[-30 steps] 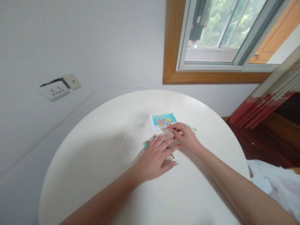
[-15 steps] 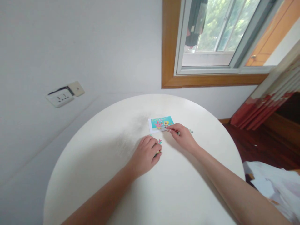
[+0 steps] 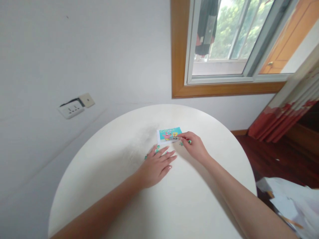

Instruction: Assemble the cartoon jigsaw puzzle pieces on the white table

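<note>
- Left hand [image 3: 156, 166]: fingers spread over small colored pieces [image 3: 158, 147], near the left side of the picture card [image 3: 168, 134].
- Right hand [image 3: 193, 142]: thumb and forefinger close together at card's right edge; pinch unclear.
- Progress: pieces lie in separate groups; any joined are hidden.

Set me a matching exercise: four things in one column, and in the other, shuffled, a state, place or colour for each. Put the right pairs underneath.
Things
1. Left hand
2. Right hand
3. Picture card
4. Curtain

Descriptions
A. Pale above, red below
B. Fingers spread, with small green puzzle pieces beside and between them
C. Mostly turquoise, with a white edge
D. Thumb and forefinger close together at the card's right side

Right pairs
1-B, 2-D, 3-C, 4-A
</note>
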`<control>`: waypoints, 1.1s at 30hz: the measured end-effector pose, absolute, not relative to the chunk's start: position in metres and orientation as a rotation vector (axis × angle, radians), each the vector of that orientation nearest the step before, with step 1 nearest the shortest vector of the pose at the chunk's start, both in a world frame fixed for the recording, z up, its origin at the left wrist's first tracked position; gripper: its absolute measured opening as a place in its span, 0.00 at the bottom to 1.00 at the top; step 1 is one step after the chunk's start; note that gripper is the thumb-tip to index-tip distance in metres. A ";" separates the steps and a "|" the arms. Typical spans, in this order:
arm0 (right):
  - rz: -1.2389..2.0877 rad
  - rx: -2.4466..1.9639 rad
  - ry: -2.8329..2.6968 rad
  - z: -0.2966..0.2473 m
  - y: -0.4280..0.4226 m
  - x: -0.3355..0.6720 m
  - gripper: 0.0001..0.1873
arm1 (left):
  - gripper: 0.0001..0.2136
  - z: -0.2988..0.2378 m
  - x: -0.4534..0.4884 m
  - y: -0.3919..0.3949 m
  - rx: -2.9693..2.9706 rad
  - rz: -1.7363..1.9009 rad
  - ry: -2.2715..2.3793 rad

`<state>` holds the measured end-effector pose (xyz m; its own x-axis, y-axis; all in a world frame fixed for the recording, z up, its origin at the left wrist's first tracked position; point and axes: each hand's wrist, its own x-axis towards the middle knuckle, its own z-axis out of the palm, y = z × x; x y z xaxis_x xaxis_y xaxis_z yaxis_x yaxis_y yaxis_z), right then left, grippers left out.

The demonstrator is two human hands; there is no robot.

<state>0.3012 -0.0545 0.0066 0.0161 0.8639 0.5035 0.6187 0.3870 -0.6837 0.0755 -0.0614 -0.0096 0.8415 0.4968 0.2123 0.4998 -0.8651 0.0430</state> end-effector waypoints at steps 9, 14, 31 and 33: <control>0.315 -1.324 -1.694 0.007 -0.053 0.305 0.13 | 0.21 -0.012 0.064 -0.055 -3.001 -0.343 -0.826; 0.318 -1.324 -1.729 0.009 -0.054 0.304 0.13 | 0.20 -0.012 0.049 -0.050 -3.021 -0.298 -0.966; 0.287 -1.372 -1.715 0.013 -0.053 0.310 0.14 | 0.20 -0.017 0.006 -0.003 -2.942 -0.500 -1.141; 0.274 -1.394 -1.676 0.012 -0.050 0.313 0.14 | 0.20 -0.017 0.004 -0.001 -2.932 -0.532 -1.134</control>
